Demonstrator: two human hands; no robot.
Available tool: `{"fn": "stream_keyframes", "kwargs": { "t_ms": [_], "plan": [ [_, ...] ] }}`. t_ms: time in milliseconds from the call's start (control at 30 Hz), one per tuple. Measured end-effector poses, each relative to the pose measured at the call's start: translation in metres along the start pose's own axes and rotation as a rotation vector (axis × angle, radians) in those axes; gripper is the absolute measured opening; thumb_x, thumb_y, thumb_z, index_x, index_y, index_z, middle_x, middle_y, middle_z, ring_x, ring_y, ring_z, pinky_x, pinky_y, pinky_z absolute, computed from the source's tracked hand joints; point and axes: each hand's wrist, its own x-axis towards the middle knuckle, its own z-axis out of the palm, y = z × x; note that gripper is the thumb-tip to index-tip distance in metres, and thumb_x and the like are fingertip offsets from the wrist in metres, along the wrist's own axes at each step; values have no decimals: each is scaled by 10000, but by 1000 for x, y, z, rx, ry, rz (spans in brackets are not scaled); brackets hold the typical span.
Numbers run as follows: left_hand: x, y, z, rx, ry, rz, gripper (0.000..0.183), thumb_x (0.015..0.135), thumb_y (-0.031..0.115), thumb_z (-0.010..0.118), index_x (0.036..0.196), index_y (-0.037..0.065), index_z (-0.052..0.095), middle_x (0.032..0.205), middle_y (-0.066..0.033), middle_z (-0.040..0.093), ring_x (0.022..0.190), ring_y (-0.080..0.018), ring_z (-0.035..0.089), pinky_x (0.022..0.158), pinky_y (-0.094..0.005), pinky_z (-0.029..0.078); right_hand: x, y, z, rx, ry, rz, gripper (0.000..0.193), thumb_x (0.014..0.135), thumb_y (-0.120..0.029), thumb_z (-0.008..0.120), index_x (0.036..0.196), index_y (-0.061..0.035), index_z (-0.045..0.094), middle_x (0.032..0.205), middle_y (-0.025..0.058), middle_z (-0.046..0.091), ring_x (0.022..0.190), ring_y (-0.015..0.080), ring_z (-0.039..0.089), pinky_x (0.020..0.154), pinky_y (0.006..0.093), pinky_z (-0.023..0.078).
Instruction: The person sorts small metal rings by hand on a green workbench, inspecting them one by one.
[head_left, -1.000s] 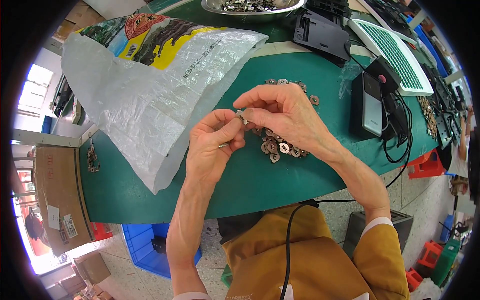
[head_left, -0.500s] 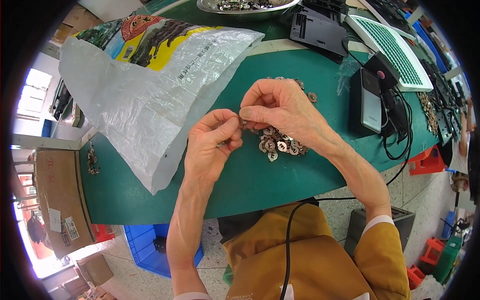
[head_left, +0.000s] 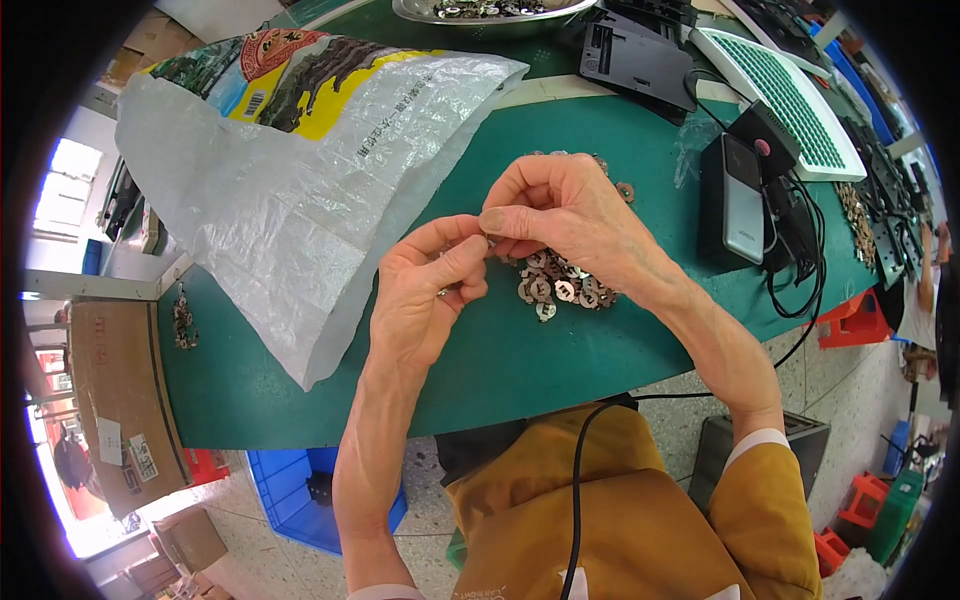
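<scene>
Metal piece, small, greyish and mostly hidden from view, sits pinched between both hands.

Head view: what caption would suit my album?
Left hand and right hand close together above a green table, near piled metal parts.

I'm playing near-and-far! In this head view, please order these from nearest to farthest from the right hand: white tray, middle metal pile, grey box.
1. Middle metal pile: just below the right hand
2. Grey box: to the hand's right
3. White tray: farther up, right
</scene>
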Motion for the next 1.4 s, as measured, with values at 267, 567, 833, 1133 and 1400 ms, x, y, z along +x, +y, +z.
{"fn": "stream_keyframes", "kwargs": {
  "t_ms": [267, 567, 833, 1133, 1400],
  "plan": [
    [-2, 0, 2, 41, 22, 36, 181, 783, 80, 664, 935, -1, 609, 763, -34, 585, 594, -82, 461, 551, -228, 382, 2, 3, 2, -64, 40, -38, 151, 780, -88, 630, 741, 53, 594, 640, 79, 608, 577, 105, 591, 519, 215, 479],
    [1, 2, -2, -142, 22, -36, 63, 803, 60, 623, 834, 28, 578, 802, -61, 590, 585, -91, 455, 540, -230, 377, 2, 0, -3, -182, -7, 6, 162, 830, -130, 604, 780, 23, 586, 690, 60, 621, 615, 80, 578, 581, 200, 490],
    [0, 6, -2, -287, 41, -25, 36, 804, 14, 570, 832, 28, 552, 843, -128, 601, 591, -101, 469, 529, -227, 378, 1, -1, -5, -63, -11, 69, 188, 838, -179, 609, 800, 3, 584, 701, 32, 596, 632, 71, 561, 587, 203, 490],
    [-1, 4, 3, -209, -5, -27, 209, 837, 55, 560, 1035, -11, 572, 801, -79, 584, 608, -96, 482, 539, -222, 377, 1, 0, -2, -4, 8, 44, 173, 839, -166, 607, 810, 2, 579, 713, 34, 597, 627, 68, 558, 583, 200, 479],
    [0, 5, -3, -191, -100, -63, 182, 842, 75, 565, 1005, -5, 575, 812, -63, 588, 615, -96, 487, 561, -221, 394, -1, 2, 10, -48, 37, -139, 114, 846, -98, 578, 822, 14, 577, 683, 11, 579, 615, 49, 532, 553, 199, 442]
  ]
}}
